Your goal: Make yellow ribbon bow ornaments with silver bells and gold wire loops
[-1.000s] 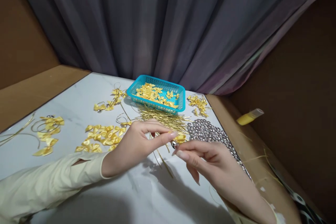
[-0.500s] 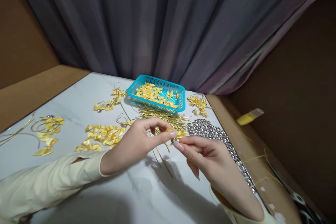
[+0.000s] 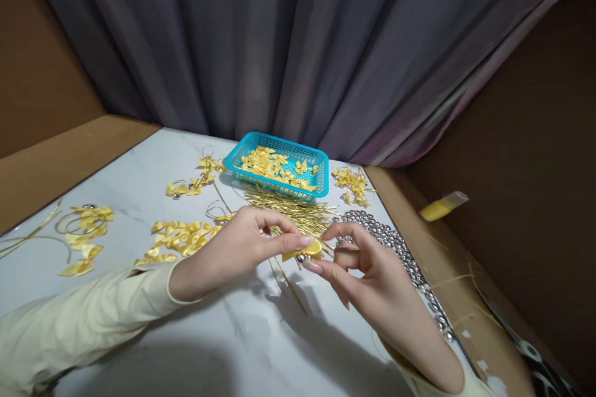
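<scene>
My left hand (image 3: 261,239) pinches a yellow satin ribbon bow (image 3: 315,248) between thumb and forefinger above the table. A small silver bell (image 3: 303,257) sits at the bow's underside. My right hand (image 3: 367,267) is close by on the right, its thumb tip touching or almost touching the bell. Its forefinger is lifted apart from the thumb, near the bow's right edge. Gold ties (image 3: 298,214) lie in a bundle behind my hands. Several loose yellow bows (image 3: 181,237) lie left of them, partly hidden by my left forearm.
A blue plastic basket (image 3: 322,183) holding yellow bows stands at the back. Many silver bells (image 3: 372,229) spread along the right edge. Bows with bells and ties lie in groups at left (image 3: 86,229), back left (image 3: 200,177) and back right (image 3: 351,185). Scissors (image 3: 531,353) lie lower right.
The bow has come down slightly and turned, so its loop shows more. My right forefinger has lifted away from the thumb, loosening the pinch at the bell.
</scene>
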Action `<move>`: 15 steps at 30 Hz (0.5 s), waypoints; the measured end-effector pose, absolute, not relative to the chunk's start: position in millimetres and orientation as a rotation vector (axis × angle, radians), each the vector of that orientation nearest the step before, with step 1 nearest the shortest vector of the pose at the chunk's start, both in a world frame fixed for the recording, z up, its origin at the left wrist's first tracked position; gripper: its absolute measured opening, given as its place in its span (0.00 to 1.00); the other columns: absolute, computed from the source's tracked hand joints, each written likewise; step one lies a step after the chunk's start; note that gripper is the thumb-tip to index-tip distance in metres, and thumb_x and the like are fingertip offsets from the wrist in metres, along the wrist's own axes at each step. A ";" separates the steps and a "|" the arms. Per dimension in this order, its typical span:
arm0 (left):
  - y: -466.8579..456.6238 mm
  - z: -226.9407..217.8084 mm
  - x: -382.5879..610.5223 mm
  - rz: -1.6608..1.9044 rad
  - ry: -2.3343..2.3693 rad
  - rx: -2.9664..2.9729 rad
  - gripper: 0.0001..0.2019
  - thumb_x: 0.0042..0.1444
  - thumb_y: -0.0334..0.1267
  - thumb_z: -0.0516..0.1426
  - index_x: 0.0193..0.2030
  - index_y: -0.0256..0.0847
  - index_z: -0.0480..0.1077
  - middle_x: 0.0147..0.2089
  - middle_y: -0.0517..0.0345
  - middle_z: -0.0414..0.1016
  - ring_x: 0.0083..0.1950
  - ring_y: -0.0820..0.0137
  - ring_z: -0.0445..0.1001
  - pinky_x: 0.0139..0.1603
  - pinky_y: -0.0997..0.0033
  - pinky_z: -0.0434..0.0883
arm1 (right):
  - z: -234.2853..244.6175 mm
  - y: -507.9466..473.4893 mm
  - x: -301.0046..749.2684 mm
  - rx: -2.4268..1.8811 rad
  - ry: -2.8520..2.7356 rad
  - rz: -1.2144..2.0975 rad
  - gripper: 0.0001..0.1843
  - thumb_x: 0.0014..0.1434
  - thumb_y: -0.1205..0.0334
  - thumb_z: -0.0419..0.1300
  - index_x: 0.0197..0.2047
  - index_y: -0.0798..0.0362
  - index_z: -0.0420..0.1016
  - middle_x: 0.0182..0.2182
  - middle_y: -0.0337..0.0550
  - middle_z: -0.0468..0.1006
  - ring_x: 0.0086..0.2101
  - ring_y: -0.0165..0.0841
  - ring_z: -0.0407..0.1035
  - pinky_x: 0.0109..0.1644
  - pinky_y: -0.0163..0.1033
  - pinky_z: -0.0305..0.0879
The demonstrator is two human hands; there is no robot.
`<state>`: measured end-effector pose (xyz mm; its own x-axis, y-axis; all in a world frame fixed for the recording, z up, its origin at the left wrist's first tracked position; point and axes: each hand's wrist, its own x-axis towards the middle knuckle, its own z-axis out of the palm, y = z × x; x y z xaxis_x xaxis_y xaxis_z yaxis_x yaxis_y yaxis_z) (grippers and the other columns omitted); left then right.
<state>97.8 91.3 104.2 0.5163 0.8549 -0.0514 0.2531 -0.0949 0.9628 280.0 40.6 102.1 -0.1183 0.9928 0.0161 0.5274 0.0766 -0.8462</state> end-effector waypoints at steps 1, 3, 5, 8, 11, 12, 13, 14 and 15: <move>91.6 104.1 97.6 0.668 0.957 1.628 0.06 0.52 0.39 0.59 0.29 0.40 0.75 0.32 0.61 0.75 0.35 0.71 0.69 0.38 0.73 0.62 | 102.5 41.3 280.4 -1.517 -1.721 0.964 0.16 0.53 0.52 0.62 0.38 0.53 0.66 0.12 0.26 0.60 0.15 0.25 0.55 0.22 0.32 0.53; 92.4 103.4 97.4 0.684 0.940 1.634 0.06 0.52 0.39 0.59 0.29 0.40 0.75 0.32 0.61 0.75 0.36 0.70 0.69 0.38 0.73 0.61 | 104.1 42.6 281.0 -1.518 -1.717 1.083 0.16 0.53 0.52 0.61 0.39 0.54 0.69 0.11 0.27 0.60 0.14 0.24 0.53 0.21 0.32 0.52; 93.1 102.2 97.3 0.701 0.926 1.646 0.07 0.52 0.40 0.59 0.29 0.40 0.75 0.33 0.60 0.75 0.36 0.70 0.69 0.38 0.72 0.62 | 106.0 43.8 281.3 -1.514 -1.692 1.226 0.16 0.53 0.51 0.61 0.37 0.55 0.71 0.10 0.28 0.60 0.13 0.22 0.50 0.20 0.31 0.50; 93.1 100.8 97.1 0.693 0.927 1.641 0.08 0.52 0.42 0.58 0.29 0.39 0.74 0.32 0.60 0.75 0.35 0.69 0.68 0.38 0.72 0.62 | 108.2 45.7 283.2 -1.473 -1.650 1.379 0.17 0.52 0.49 0.61 0.34 0.56 0.73 0.11 0.29 0.60 0.13 0.21 0.51 0.19 0.31 0.48; 92.3 100.2 96.8 0.658 0.927 1.598 0.09 0.52 0.42 0.58 0.29 0.39 0.73 0.30 0.62 0.72 0.32 0.71 0.66 0.35 0.73 0.61 | 108.4 49.5 288.3 -1.446 -1.659 1.493 0.17 0.51 0.48 0.62 0.30 0.57 0.73 0.13 0.30 0.60 0.15 0.22 0.52 0.19 0.30 0.48; 92.0 100.1 96.7 0.643 0.921 1.582 0.09 0.52 0.42 0.58 0.29 0.38 0.73 0.28 0.62 0.71 0.31 0.72 0.65 0.33 0.73 0.60 | 107.8 51.3 290.5 -1.425 -1.690 1.542 0.17 0.52 0.48 0.62 0.30 0.57 0.73 0.13 0.30 0.60 0.15 0.21 0.53 0.19 0.30 0.49; 91.7 100.0 96.6 0.628 0.912 1.565 0.09 0.52 0.43 0.58 0.29 0.38 0.73 0.28 0.63 0.70 0.30 0.73 0.64 0.32 0.74 0.59 | 106.9 53.2 292.7 -1.394 -1.737 1.593 0.17 0.52 0.49 0.62 0.31 0.57 0.73 0.12 0.30 0.60 0.15 0.21 0.53 0.20 0.30 0.50; 91.4 100.0 96.6 0.617 0.899 1.550 0.10 0.52 0.42 0.58 0.29 0.38 0.72 0.27 0.63 0.69 0.30 0.73 0.63 0.32 0.74 0.59 | 105.6 55.0 294.7 -1.361 -1.787 1.632 0.17 0.53 0.50 0.62 0.31 0.57 0.74 0.12 0.30 0.61 0.15 0.21 0.53 0.20 0.30 0.50; 91.2 99.9 96.6 0.613 0.884 1.535 0.09 0.53 0.42 0.58 0.29 0.38 0.72 0.27 0.63 0.69 0.30 0.73 0.63 0.32 0.74 0.59 | 104.2 56.7 296.4 -1.335 -1.828 1.654 0.17 0.54 0.50 0.61 0.32 0.58 0.74 0.12 0.30 0.61 0.15 0.21 0.53 0.20 0.30 0.51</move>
